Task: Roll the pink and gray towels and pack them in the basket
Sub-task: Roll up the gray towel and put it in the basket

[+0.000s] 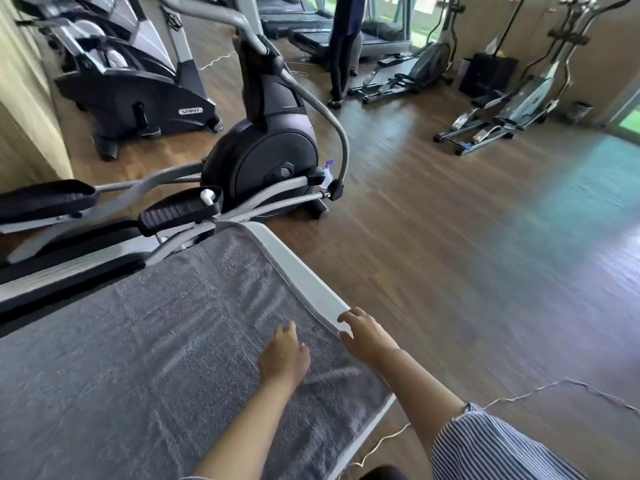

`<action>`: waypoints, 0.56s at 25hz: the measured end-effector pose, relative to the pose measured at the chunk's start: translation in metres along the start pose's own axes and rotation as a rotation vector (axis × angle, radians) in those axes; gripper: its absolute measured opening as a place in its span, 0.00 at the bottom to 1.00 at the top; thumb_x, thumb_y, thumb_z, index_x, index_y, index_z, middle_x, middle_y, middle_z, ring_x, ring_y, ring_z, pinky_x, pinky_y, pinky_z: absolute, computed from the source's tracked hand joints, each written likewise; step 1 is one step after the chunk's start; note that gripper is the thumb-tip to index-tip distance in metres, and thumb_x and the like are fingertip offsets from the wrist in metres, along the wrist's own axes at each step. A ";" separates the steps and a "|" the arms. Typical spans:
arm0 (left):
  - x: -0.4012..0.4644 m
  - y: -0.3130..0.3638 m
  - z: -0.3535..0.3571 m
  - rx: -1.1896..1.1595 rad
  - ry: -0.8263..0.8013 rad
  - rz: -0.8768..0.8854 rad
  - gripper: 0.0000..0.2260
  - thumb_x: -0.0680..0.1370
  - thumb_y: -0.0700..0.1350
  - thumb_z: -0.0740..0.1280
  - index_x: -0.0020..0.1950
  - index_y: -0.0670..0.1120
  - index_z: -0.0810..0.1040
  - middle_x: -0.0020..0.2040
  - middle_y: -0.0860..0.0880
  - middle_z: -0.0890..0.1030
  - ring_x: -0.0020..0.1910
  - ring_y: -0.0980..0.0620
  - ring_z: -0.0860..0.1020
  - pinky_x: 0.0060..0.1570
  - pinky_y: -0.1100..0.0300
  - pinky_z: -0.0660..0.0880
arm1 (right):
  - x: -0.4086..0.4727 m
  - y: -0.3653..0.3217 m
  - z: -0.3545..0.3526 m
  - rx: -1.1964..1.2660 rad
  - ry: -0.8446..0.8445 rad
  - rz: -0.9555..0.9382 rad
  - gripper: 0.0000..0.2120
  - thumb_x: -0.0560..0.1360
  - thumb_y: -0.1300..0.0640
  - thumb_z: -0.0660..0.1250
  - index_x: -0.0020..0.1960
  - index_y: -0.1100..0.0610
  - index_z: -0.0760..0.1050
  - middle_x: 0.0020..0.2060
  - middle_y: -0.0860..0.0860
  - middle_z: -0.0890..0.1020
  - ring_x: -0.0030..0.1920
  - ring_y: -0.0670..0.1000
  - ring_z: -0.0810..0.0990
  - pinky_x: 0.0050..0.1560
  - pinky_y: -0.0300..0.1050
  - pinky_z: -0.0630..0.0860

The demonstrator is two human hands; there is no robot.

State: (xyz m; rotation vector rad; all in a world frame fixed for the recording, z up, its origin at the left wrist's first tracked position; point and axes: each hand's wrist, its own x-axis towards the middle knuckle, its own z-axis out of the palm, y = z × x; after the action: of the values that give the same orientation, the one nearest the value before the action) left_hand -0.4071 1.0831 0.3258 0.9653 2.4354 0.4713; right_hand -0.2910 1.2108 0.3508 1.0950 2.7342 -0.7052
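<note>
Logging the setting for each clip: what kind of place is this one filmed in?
Most likely a gym or fitness room. An elliptical trainer stands on the wood floor, an exercise bike sits by the wall, and treadmills line the far end. A gray towel lies spread in front.

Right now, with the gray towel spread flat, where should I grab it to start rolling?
Probably the light border along the gray towel's right edge. It lies flat and exposed beside bare floor, and the right hand already rests on its near end. Come from the right, curl fingers under the hem, and bring the left hand farther along for an even roll.
</note>
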 end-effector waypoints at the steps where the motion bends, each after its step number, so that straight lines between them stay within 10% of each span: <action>1: 0.006 -0.001 0.000 -0.012 0.009 -0.012 0.20 0.81 0.44 0.58 0.73 0.44 0.64 0.70 0.46 0.69 0.61 0.47 0.76 0.52 0.53 0.75 | 0.010 -0.002 0.000 -0.001 -0.007 -0.017 0.16 0.76 0.56 0.61 0.63 0.55 0.71 0.63 0.52 0.71 0.61 0.56 0.73 0.59 0.48 0.70; 14: 0.077 -0.003 0.016 -0.065 0.302 -0.498 0.12 0.79 0.49 0.62 0.61 0.47 0.71 0.56 0.50 0.75 0.54 0.49 0.77 0.47 0.53 0.78 | 0.172 -0.021 0.005 -0.179 -0.305 -0.547 0.18 0.74 0.56 0.60 0.63 0.59 0.70 0.59 0.56 0.73 0.58 0.60 0.75 0.57 0.53 0.74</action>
State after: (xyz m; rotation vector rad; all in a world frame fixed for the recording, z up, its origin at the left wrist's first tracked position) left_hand -0.4496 1.1377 0.2882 0.2467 2.7805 0.5389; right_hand -0.4315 1.3027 0.3079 0.1722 2.7543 -0.6011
